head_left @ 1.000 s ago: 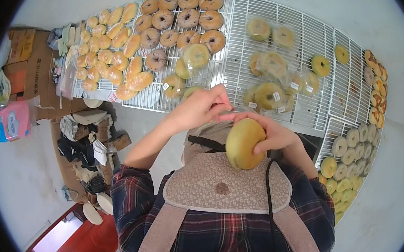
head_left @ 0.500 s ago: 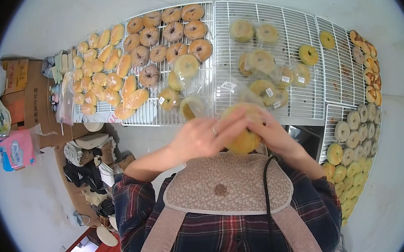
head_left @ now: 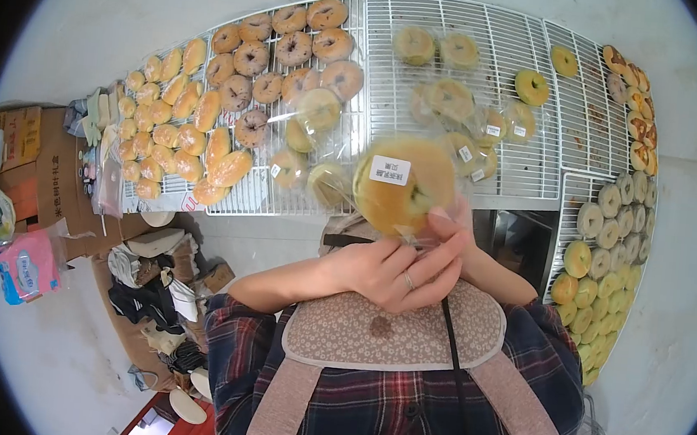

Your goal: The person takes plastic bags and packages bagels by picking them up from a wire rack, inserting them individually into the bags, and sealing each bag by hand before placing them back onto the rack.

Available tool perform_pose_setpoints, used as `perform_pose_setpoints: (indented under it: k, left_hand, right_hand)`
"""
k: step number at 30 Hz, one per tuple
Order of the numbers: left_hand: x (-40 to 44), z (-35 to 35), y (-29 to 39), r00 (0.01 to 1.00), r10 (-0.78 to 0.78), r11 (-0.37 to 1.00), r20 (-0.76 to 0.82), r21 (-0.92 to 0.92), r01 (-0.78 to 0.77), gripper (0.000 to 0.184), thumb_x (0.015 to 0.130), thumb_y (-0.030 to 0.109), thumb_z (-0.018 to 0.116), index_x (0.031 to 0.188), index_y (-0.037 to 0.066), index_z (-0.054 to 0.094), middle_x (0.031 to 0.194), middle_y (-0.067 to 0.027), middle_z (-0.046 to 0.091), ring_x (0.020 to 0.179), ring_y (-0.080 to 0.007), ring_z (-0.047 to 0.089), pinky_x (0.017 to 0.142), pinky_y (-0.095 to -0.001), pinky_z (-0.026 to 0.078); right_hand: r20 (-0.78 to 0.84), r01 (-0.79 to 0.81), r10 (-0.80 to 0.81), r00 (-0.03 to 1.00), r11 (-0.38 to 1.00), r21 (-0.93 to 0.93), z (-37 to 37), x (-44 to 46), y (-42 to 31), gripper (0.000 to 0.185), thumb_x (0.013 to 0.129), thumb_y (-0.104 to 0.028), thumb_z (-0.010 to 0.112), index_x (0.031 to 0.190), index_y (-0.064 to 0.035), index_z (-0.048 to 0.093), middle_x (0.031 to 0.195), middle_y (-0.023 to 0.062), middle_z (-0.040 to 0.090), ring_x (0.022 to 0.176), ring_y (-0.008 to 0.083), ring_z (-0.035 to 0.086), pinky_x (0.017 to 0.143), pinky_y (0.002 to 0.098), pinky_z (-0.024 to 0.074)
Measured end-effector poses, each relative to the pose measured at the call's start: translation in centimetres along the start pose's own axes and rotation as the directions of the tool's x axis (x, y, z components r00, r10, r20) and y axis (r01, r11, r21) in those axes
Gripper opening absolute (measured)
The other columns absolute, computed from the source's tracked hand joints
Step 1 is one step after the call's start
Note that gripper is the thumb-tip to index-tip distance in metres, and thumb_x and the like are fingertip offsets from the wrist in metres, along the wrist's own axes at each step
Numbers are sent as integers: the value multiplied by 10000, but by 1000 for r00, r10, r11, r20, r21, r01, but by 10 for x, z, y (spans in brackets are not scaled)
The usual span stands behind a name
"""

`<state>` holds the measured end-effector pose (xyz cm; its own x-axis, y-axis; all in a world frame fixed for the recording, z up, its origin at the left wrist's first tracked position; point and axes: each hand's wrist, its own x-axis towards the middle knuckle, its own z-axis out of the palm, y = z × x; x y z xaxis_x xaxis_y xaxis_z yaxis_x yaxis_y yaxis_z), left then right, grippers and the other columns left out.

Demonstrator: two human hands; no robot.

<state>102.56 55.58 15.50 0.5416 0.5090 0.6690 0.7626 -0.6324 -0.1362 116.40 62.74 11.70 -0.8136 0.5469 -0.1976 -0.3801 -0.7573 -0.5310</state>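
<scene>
Though largely covered before, now held up with the label (head_left: 391, 171) showing, in front of the wire rack (head_left: 495, 56): bagel (head_left: 381, 202) in a clear bag (head_left: 410, 238). Gripped along the lower edge by nearly closed fingers of left hand (head_left: 401, 276) and right hand (head_left: 461, 231). Hard to make out: exact fingertip contact and bag outline.

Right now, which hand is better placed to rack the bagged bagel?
Likely the right hand: its fingers touch the bagged bagel, nearer the middle wire rack; the left hand sits lower.
</scene>
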Motion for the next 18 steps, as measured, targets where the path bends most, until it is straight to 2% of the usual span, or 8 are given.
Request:
perform_pose_setpoints:
  k: [3,5,7,10,13,15,17,18]
  left_hand:
    - [-5,10,1,998,-66,998,15,-10,66,247,817,167,546,1037,67,593,1118,-139,665,559,-73,500,497,-179,386]
    - [-3,12,1,990,-140,989,8,-56,140,275,804,157,569,1056,51,595,1113,-150,664,571,-93,531,498,-198,418]
    - [4,6,-1,860,-464,712,215,-487,506,326,793,155,637,1084,11,611,1191,-180,618,650,-165,618,523,-271,491]
    - [19,-61,-15,809,-440,480,389,-660,578,550,743,207,762,1216,16,557,1180,-154,621,743,-231,657,644,-342,536]
    - [30,-127,-52,790,-520,761,326,-244,601,741,661,243,817,1280,-16,503,1318,-179,525,978,-276,641,748,-340,532]
    - [62,-139,-83,636,-658,703,404,25,711,907,542,285,896,1291,-18,484,1294,-194,535,1072,-285,598,891,-375,501]
    - [56,-109,-130,614,-626,727,481,73,683,924,519,270,909,1287,-22,485,1275,-190,543,1097,-278,582,918,-363,490]
    - [29,-84,-156,504,-439,619,744,-157,770,787,578,227,881,1237,-25,531,1171,-176,598,1052,-238,605,873,-340,504]
  right_hand:
    - [-13,123,-137,990,919,-375,-9,20,9,662,881,-165,638,1419,-16,282,1367,99,436,1238,188,443,1030,356,370]
    - [223,256,-156,962,794,-551,-10,35,-1,707,873,-146,652,1440,-20,248,1385,100,423,1277,199,416,1044,362,366]
    - [196,162,-96,976,919,-360,-14,39,3,722,871,-141,658,1446,-20,238,1390,101,420,1286,198,407,1049,364,363]
    - [299,118,-45,953,965,-233,-15,47,-9,741,870,-134,665,1453,-16,223,1397,108,415,1298,201,396,1058,372,360]
    - [488,157,37,872,923,-351,-8,58,-31,736,878,-137,660,1453,-14,219,1396,116,418,1295,204,403,1052,376,374]
    - [552,123,134,823,907,-403,2,69,-46,728,883,-140,654,1453,-15,220,1393,119,421,1289,205,412,1043,376,387]
    - [725,210,324,608,815,-540,18,85,-64,639,904,-152,624,1431,-15,289,1390,115,420,1260,206,444,1012,360,423]
    - [728,210,326,603,815,-539,30,86,-73,639,904,-152,624,1431,-15,289,1390,115,420,1260,206,444,1012,360,423]
